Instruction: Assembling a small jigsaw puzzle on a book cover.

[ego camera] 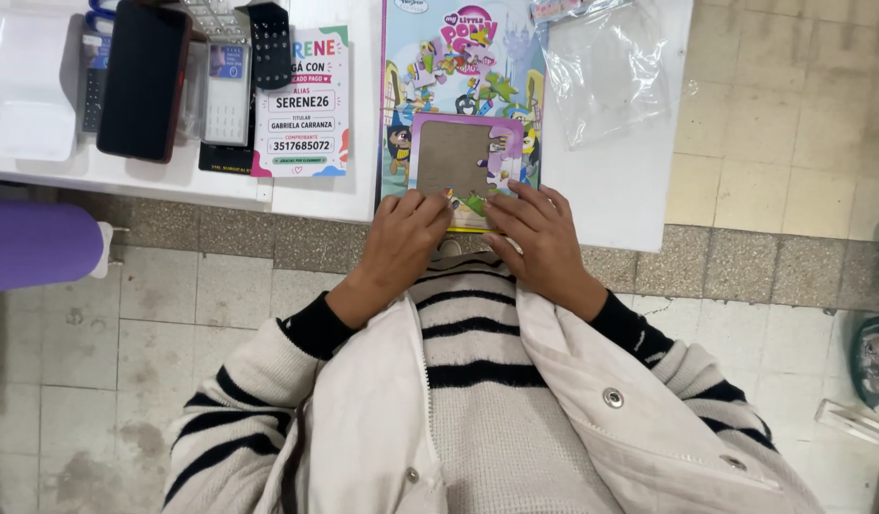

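Cardboard puzzle tray (451,157), pink-framed, on cartoon picture board (458,67) at white table (611,181) edge, just beyond fingertips; L hand (406,238) & R hand (539,238) flat, fingers lightly spread, pressing loose pieces (463,202) betw. them.

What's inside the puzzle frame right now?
The puzzle frame is mostly bare brown backing; a few coloured pieces sit along its right side. The left hand and right hand cover its bottom edge.
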